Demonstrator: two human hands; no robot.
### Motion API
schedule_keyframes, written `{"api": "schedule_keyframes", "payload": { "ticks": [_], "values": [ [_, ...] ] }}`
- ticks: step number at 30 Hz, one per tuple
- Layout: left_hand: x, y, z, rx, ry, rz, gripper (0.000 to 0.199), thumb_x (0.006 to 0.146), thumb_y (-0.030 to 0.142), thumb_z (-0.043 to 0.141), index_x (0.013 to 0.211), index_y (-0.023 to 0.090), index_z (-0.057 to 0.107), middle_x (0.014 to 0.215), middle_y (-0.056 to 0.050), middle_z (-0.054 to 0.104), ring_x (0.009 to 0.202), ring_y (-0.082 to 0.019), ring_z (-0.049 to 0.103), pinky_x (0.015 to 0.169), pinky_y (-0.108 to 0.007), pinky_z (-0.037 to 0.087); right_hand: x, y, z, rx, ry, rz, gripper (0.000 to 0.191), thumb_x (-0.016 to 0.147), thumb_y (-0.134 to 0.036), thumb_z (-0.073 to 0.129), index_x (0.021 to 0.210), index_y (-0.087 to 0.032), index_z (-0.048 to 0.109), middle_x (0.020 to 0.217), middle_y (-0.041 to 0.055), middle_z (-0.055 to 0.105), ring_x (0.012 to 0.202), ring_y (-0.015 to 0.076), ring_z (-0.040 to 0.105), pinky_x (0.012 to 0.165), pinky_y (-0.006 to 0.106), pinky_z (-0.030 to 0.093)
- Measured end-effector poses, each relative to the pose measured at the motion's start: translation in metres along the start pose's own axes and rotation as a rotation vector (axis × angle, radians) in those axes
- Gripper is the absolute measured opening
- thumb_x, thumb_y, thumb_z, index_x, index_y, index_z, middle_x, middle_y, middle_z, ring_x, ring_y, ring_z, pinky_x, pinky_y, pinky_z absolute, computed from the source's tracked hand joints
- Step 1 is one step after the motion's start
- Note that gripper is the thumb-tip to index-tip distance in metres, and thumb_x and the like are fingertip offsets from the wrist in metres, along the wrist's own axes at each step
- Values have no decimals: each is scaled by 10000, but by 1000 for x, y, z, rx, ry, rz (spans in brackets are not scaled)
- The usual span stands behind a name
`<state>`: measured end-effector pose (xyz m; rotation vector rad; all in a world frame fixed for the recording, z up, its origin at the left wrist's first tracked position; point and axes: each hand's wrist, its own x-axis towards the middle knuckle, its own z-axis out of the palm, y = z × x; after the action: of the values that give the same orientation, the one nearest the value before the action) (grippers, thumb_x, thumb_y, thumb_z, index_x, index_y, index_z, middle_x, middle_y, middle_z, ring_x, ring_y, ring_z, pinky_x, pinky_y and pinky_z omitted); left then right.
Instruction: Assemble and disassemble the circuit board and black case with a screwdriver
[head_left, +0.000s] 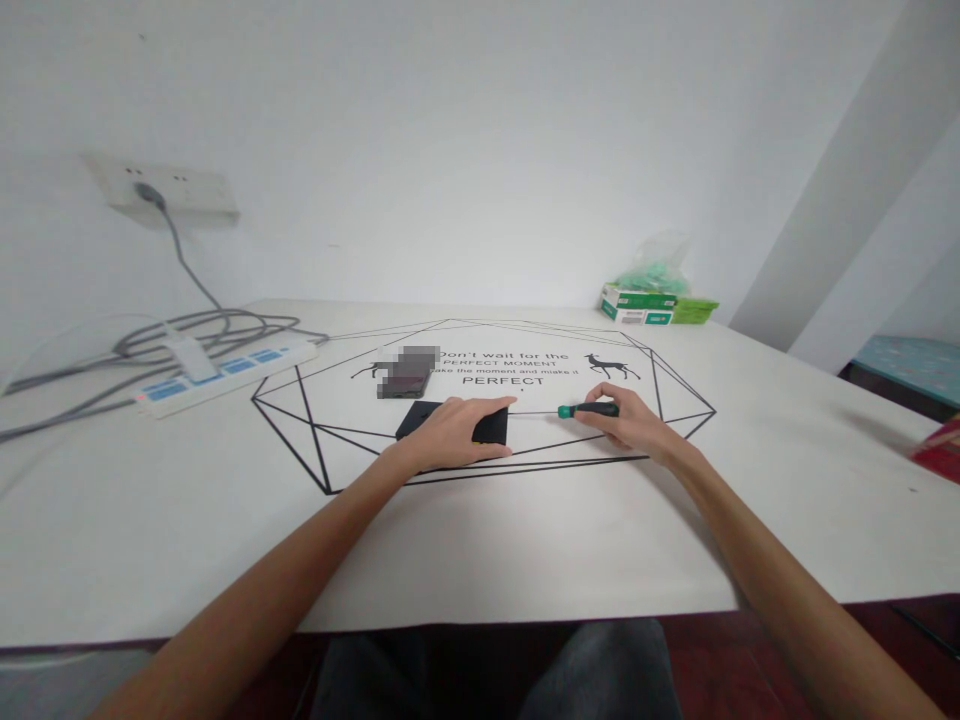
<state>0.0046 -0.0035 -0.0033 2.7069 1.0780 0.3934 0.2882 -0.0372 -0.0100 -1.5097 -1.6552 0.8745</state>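
My left grip (448, 432) clamps the black box (491, 430) on the tabletop (525, 560); my right grip (628, 418) pinches the screwdriver (566, 411), its shaft pointing left at the box's right end, contact unclear. I judge this lining-up; next calls for a steady box, straight shaft.

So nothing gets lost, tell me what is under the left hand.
A black box-like object lies under the left hand; parts of both ends show. Its middle and the tabletop beneath are covered.
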Motion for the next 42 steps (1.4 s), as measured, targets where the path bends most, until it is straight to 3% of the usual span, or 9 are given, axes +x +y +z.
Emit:
{"api": "schedule_keyframes", "payload": {
  "ticks": [4,8,11,17,22,29,35,40,42],
  "values": [
    [0,1,-1,-1,-8,-6,734,804,578,585,1435,262,382,1429,-45,482,1265,-306,473,1029,-381,335,4,6,0,-254,106,-116,533,785,-675,504,587,-180,512,496,-17,415,488,108,371,469,248,269],
    [0,0,-1,-3,-3,6,736,800,577,590,1434,266,381,1427,-40,485,1262,-299,478,1028,-375,339,4,7,1,-226,107,-112,465,724,-663,598,764,-202,551,547,-25,473,516,120,393,490,242,287],
    [0,0,-1,3,-4,4,729,801,569,592,1429,259,391,1422,-41,490,1256,-297,484,1032,-376,338,3,6,0,-92,60,-46,489,667,-658,660,824,-226,492,482,-77,387,433,96,313,448,235,240],
    [2,-1,0,13,-1,26,719,814,562,580,1431,248,384,1440,-44,468,1281,-285,465,1036,-364,341,7,11,1,-342,127,-199,559,850,-675,387,564,-196,416,510,-14,409,516,127,390,512,268,272],
    [1,-1,1,27,-6,15,713,815,548,584,1428,240,390,1432,-50,477,1272,-289,474,1024,-367,353,8,14,3,-156,124,-179,464,688,-627,665,841,-216,514,611,-18,558,529,135,441,527,257,322],
    [1,1,0,22,0,26,707,823,549,572,1434,251,380,1435,-43,474,1275,-291,469,1025,-375,347,7,10,2,-371,192,-215,531,820,-657,465,557,-196,474,505,-19,413,529,135,396,527,275,275],
    [0,2,-2,27,-6,31,708,824,530,584,1438,247,374,1428,-52,481,1272,-288,475,1017,-368,353,5,10,2,-149,88,-147,450,666,-597,692,825,-217,511,535,-58,486,487,115,403,488,244,294],
    [0,2,-2,23,-6,29,703,827,521,587,1439,251,372,1433,-57,474,1271,-287,478,1001,-360,363,5,9,4,-348,180,-164,546,783,-687,499,557,-190,509,460,-11,440,485,132,413,502,275,285],
    [0,2,-2,26,-6,34,707,827,518,592,1442,250,368,1429,-57,480,1266,-288,483,995,-363,368,5,9,6,-422,176,-185,543,789,-688,490,577,-190,534,484,-1,473,520,143,430,524,277,299]
  ]
}}
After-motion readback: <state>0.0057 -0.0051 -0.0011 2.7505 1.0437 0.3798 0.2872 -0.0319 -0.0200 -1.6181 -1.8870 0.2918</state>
